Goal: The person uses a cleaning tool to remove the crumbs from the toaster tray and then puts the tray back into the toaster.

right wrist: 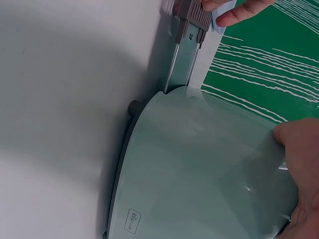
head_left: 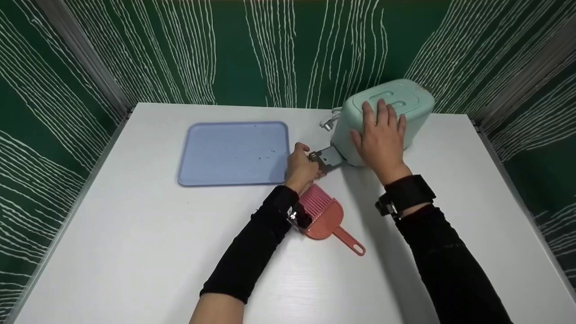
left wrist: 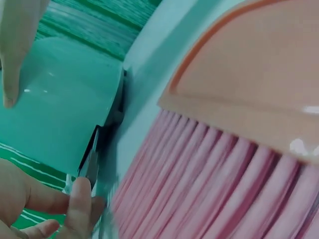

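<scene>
A mint-green toaster [head_left: 382,119] with a lid on top stands at the back right of the table. From its lower left end sticks out a grey metal crumb tray [head_left: 330,156] with a ridged brown-grey handle [right wrist: 194,12]. My left hand [head_left: 302,166] pinches this handle between thumb and fingers. My right hand [head_left: 382,139] rests on the toaster, its straight fingers spread over the lid and its thumb on the near side. Just below my left hand lies a small red dustpan [head_left: 326,222] with a pink-bristled brush [head_left: 315,201], partly hidden by my left wrist.
A blue rectangular tray [head_left: 225,153] with a few dark crumbs lies at the back left of the white table [head_left: 135,252]. Behind the toaster's left end is a white power cord with a plug [head_left: 327,122]. Green panels [head_left: 270,54] with white streaks enclose the back and sides.
</scene>
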### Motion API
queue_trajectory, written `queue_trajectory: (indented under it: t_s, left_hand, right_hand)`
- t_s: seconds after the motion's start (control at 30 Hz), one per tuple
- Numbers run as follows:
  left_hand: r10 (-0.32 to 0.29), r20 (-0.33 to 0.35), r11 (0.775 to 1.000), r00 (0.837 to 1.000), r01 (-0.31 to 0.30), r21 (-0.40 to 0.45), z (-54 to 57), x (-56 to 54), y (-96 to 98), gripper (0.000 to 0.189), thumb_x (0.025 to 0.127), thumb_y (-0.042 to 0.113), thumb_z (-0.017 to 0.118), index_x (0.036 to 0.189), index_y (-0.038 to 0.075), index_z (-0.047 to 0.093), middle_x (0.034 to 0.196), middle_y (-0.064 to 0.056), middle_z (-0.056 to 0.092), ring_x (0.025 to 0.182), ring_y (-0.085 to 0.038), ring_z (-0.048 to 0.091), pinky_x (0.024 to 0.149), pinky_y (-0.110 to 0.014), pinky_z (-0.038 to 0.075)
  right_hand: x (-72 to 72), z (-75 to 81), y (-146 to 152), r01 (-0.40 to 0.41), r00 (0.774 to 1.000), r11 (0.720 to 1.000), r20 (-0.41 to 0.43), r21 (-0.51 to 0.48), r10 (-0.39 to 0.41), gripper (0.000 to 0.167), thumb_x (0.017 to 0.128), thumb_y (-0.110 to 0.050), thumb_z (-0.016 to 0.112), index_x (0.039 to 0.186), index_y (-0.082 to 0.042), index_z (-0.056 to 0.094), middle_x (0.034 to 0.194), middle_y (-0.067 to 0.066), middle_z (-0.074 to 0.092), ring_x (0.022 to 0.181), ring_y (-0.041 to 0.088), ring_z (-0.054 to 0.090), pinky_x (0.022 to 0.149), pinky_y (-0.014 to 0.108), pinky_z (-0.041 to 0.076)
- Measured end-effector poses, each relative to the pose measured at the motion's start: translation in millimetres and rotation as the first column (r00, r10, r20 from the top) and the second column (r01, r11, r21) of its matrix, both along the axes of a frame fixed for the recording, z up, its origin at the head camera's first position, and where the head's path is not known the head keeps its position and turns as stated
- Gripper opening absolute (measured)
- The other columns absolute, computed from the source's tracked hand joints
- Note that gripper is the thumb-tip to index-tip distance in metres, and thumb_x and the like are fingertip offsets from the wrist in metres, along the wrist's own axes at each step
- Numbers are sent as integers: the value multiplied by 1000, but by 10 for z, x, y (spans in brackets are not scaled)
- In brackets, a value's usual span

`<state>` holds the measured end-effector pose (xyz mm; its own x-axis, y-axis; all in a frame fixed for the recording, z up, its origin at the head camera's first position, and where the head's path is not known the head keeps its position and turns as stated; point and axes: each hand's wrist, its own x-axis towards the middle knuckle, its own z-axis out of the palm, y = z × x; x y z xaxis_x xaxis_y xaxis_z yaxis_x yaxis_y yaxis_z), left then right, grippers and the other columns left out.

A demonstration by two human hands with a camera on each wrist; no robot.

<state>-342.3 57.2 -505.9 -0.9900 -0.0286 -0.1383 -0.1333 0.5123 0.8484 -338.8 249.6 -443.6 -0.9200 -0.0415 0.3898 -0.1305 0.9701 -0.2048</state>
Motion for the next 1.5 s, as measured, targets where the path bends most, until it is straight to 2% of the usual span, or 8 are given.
queue_trajectory:
  t_s: [0.13, 0.2, 0.37, 0.67, 1.03, 1.1, 1.37, 1.5]
  left_hand:
    - [18, 27, 999, 999, -19, 27, -15, -28, -15, 44, 97, 9, 76, 137, 5, 58, 121, -16, 75, 103, -25, 74, 82, -28, 60]
    - [34, 72, 993, 997, -41, 107, -32, -44, -11, 42, 96, 7, 78, 134, 1, 61, 123, -18, 75, 100, -26, 79, 83, -28, 66]
    - [66, 212, 940, 975, -132, 314, -68, -69, -12, 30, 95, 3, 79, 121, -3, 66, 116, -19, 76, 74, -18, 80, 73, -25, 69]
    - [23, 163, 976, 986, -57, 209, -73, -96, 41, 19, 99, 16, 78, 111, 1, 78, 97, -12, 82, 81, -17, 79, 83, -23, 65]
    - [-10, 230, 920, 973, -81, 384, -55, -176, 199, 16, 103, 11, 73, 96, -3, 73, 65, -4, 73, 50, -8, 69, 53, -19, 62]
    - [-11, 230, 916, 973, -83, 392, -54, -183, 216, 14, 103, 9, 72, 97, -4, 73, 70, -7, 76, 53, -11, 72, 56, -21, 64]
    - [-8, 146, 978, 989, -23, 208, -68, -182, 250, 18, 102, 18, 74, 98, 0, 75, 99, -10, 78, 99, -24, 80, 98, -29, 63]
    - [-17, 167, 968, 986, -26, 249, -86, -198, 271, 17, 103, 18, 72, 98, 2, 74, 92, -10, 80, 91, -22, 82, 94, -30, 65]
  right_hand:
    - [3, -14, 1, -5, 1000, 1000, -26, -11, 4, 68, 109, -34, 62, 165, -5, 35, 170, 32, 29, 158, 52, 29, 130, 76, 19]
    - [5, -21, -1, -7, 999, 1000, -36, -17, 7, 68, 109, -33, 63, 164, -5, 36, 170, 33, 30, 158, 52, 29, 130, 76, 20]
    - [14, -35, -8, -15, 998, 1000, -62, -22, 14, 67, 108, -32, 64, 163, -4, 37, 169, 33, 32, 156, 52, 31, 129, 76, 21]
    - [19, -42, -1, -11, 997, 1000, -74, -20, 10, 67, 107, -32, 65, 163, -4, 38, 168, 33, 33, 156, 53, 32, 129, 77, 22]
    - [10, -40, -10, 2, 998, 1000, -64, -8, -2, 69, 108, -36, 63, 164, -5, 37, 169, 33, 32, 156, 53, 32, 129, 76, 21]
    - [12, -37, -11, 3, 998, 1000, -64, -11, -4, 68, 108, -36, 64, 164, -6, 37, 169, 33, 32, 156, 53, 32, 130, 76, 21]
    - [25, -23, -15, 2, 999, 1000, -42, -5, -3, 67, 110, -35, 60, 165, -6, 35, 170, 32, 31, 158, 52, 30, 131, 75, 20]
    - [25, -33, -22, 6, 999, 1000, -46, 3, -6, 67, 110, -35, 61, 165, -6, 36, 170, 32, 31, 157, 52, 31, 130, 75, 21]
